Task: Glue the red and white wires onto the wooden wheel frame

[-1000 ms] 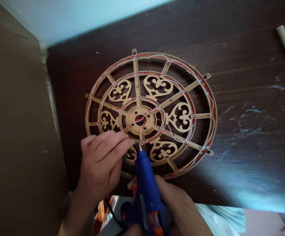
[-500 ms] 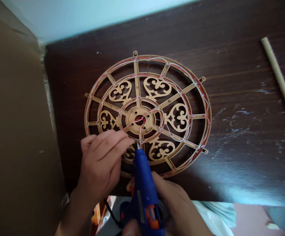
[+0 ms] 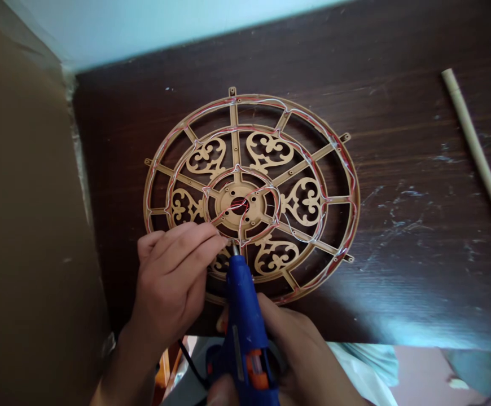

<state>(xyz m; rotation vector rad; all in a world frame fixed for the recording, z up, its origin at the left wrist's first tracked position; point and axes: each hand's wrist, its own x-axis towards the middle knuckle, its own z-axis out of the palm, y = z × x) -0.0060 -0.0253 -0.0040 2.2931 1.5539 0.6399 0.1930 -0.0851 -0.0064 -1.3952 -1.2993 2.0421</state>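
A tan round openwork frame lies flat on the dark table, with scroll ornaments between its spokes. Thin red and white wire runs along its rings and crosses at the hub. My left hand rests over the lower left of the frame, fingers together, fingertips closed on the wire at the inner ring; the exact pinch is hidden. In my right hand is a blue hot glue gun, tilted upward. Its metal nozzle is at the inner ring, right beside my left fingertips.
A tan rod lies at the right of the dark wooden table. A brown panel stands along the left side. Dried glue strands mark the tabletop. A black cord hangs below the near edge.
The whole view has shifted slightly. The glue gun's nozzle has drawn back a little from the ring, staying close to my left fingertips. Both hands keep nearly the same pose.
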